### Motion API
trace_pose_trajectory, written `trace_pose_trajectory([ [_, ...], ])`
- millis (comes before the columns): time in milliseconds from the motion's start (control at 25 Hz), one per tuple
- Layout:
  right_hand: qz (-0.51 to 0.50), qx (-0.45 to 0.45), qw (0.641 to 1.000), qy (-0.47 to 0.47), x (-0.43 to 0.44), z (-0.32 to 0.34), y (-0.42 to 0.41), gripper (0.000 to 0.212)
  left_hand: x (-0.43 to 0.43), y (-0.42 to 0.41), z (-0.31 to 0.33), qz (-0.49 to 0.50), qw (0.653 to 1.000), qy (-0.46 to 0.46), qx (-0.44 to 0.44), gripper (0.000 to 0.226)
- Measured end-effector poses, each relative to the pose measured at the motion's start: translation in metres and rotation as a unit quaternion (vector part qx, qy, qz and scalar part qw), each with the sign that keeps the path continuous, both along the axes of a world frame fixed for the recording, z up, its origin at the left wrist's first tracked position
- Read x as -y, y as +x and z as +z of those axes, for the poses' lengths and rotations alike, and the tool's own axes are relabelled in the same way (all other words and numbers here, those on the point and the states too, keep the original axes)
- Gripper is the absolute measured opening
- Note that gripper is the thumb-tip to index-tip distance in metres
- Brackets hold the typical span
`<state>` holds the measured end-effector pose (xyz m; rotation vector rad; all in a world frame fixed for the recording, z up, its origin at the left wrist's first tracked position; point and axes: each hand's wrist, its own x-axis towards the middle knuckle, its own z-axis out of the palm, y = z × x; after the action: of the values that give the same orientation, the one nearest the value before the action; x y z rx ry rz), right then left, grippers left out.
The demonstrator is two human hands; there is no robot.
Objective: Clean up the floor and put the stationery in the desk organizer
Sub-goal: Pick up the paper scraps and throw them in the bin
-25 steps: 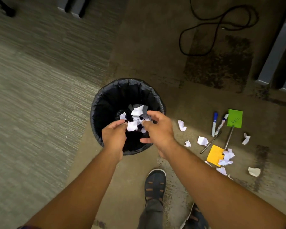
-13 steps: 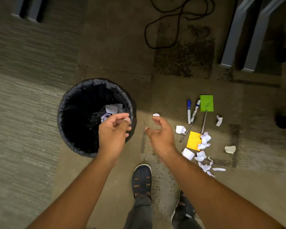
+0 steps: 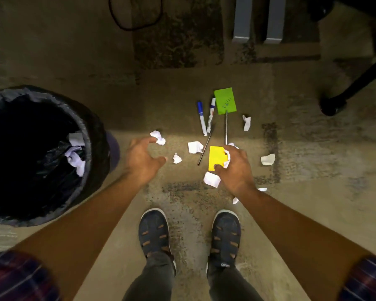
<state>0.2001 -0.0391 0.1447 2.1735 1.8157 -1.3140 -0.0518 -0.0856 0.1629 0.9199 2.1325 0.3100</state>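
Note:
Crumpled white paper scraps lie on the carpet, among them one (image 3: 158,137) at my left fingertips, a small one (image 3: 177,158) and a flat one (image 3: 195,147). My left hand (image 3: 142,158) hovers open between the first two. My right hand (image 3: 234,168) closes on a crumpled paper (image 3: 227,164) lying on the yellow sticky note (image 3: 215,156). Beyond lie a blue marker (image 3: 201,118), a second marker (image 3: 211,115), a green sticky note (image 3: 225,101), a thin black pen (image 3: 206,148) and a silver pen (image 3: 226,129). The black-lined bin (image 3: 89,131) stands at the left with paper inside.
More scraps lie at the right (image 3: 268,159), (image 3: 246,122) and near my right wrist (image 3: 211,179). My shoes (image 3: 154,231) stand just behind the mess. Grey desk legs (image 3: 243,18), a chair base with caster (image 3: 332,104) and a black cable (image 3: 135,18) are farther off.
Both hands left the bin and moved right and down to the scattered litter. The view shifted right, so the bin now sits at the left. My right hand has closed on a crumpled paper.

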Motion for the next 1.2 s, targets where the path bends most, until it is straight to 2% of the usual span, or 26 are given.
trace_pose_trajectory([
  [200,0.099,0.053,0.993,0.037,-0.014,-0.077,0.065,0.065,-0.028,0.010,-0.088,-0.141,0.983,-0.101,-0.060,0.114],
  [400,0.236,0.119,0.964,0.019,-0.026,-0.135,0.084,0.101,-0.039,0.022,-0.149,-0.222,0.959,-0.121,-0.131,0.121],
  [480,0.274,0.121,0.954,0.016,-0.024,-0.148,0.084,0.106,-0.033,0.031,-0.161,-0.243,0.951,-0.122,-0.145,0.114],
  [520,0.282,0.124,0.951,0.020,-0.021,-0.152,0.083,0.104,-0.027,0.035,-0.165,-0.248,0.950,-0.111,-0.156,0.103],
  [640,0.296,0.152,0.942,0.040,-0.016,-0.158,0.080,0.088,-0.009,0.040,-0.172,-0.253,0.949,-0.041,-0.185,0.052],
  [720,0.308,0.165,0.935,0.053,-0.015,-0.158,0.079,0.073,-0.003,0.040,-0.173,-0.251,0.950,-0.018,-0.187,0.036],
  [800,0.305,0.163,0.937,0.058,-0.016,-0.156,0.078,0.056,-0.003,0.038,-0.176,-0.254,0.951,0.001,-0.179,0.026],
  [920,0.291,0.144,0.945,0.052,-0.019,-0.157,0.076,0.044,-0.006,0.036,-0.182,-0.271,0.949,0.008,-0.164,0.019],
  [1040,0.270,0.129,0.953,0.046,-0.023,-0.157,0.076,0.028,-0.005,0.039,-0.175,-0.168,0.980,0.003,-0.110,0.014],
  [1120,0.210,0.114,0.970,0.044,-0.028,-0.154,0.076,0.015,0.002,0.043,-0.162,-0.100,0.992,0.005,-0.076,0.006],
  [1200,0.134,0.112,0.984,0.035,-0.032,-0.150,0.077,0.013,0.012,0.047,-0.148,-0.059,0.997,0.004,-0.046,0.005],
])
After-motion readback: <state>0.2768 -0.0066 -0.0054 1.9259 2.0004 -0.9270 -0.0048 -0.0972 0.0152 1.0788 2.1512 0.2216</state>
